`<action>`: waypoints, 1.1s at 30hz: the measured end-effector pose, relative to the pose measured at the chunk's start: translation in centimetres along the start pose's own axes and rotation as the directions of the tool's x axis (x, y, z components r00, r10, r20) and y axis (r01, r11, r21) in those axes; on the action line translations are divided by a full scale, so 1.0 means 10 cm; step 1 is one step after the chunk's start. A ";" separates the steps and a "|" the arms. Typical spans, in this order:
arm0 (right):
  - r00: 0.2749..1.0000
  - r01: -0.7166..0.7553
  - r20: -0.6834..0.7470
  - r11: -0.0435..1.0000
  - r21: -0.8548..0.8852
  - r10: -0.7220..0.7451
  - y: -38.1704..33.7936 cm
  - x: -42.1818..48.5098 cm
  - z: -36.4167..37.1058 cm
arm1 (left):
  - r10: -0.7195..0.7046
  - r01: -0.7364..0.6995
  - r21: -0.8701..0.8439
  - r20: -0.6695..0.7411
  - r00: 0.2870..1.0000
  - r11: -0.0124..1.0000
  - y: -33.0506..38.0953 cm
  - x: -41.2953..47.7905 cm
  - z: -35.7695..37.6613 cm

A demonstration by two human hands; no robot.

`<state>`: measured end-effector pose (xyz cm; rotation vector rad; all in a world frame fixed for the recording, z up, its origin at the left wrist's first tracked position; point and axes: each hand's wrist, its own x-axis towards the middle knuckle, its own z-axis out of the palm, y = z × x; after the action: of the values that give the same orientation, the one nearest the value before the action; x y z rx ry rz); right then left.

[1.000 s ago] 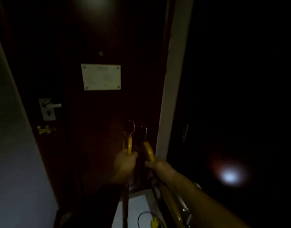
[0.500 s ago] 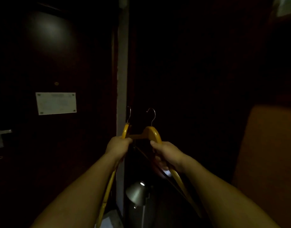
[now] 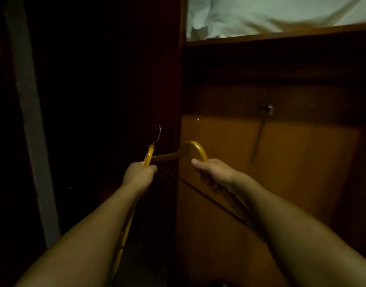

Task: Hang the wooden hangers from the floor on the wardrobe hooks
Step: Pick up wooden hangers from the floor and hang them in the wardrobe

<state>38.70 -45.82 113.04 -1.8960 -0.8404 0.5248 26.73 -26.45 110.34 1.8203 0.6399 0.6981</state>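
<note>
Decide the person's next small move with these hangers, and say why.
Probably raise the right hand, carrying the right hanger up and rightward to the metal fitting on the wardrobe panel, apparently a hook: it sits higher, and the left hanger in the left hand is farther off.

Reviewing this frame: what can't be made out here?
Head view only.
Left hanger: seen edge-on; lower part dim, partly behind the left hand and forearm.
Right hanger: wire hook faint and blurred; lower arm hidden by the right hand.
Wardrobe hook: small, blurred, shape unclear.
</note>
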 end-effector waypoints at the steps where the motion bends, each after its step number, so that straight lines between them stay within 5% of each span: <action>1: 0.999 -0.015 -0.031 1.000 -0.001 0.015 0.02 -0.16 -0.09 | -0.003 0.003 -0.008 0.019 1.000 1.000 0.03 -0.07 0.07; 8: 0.959 -0.110 -0.271 0.990 -0.091 0.082 -0.01 -1.10 -0.42 | 0.057 -0.057 -0.004 0.163 0.985 0.998 0.40 -0.66 0.62; 15: 0.803 -0.309 -0.589 0.906 -0.289 0.086 0.13 -1.73 -0.87 | 0.137 -0.142 -0.011 0.327 0.935 0.990 0.78 -1.03 1.13; 18: 0.727 -0.369 -0.684 0.806 -0.463 -0.059 0.19 -1.86 -1.05 | 0.130 -0.139 0.001 0.342 0.931 0.990 0.85 -0.98 1.25; 23: 0.621 -0.483 -0.749 0.641 -0.596 -0.230 0.33 -1.72 -1.37 | 0.128 -0.133 -0.008 0.341 0.931 0.991 0.91 -0.71 1.55; 33: 0.621 -0.519 -0.770 0.659 -0.543 -0.146 0.70 -0.75 -2.73 | 0.170 -0.180 0.023 0.227 0.959 0.983 1.36 0.33 2.58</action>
<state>54.14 -69.78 118.99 -2.6519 -0.2017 -0.6521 48.95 -44.78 116.09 1.9782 0.3497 0.5859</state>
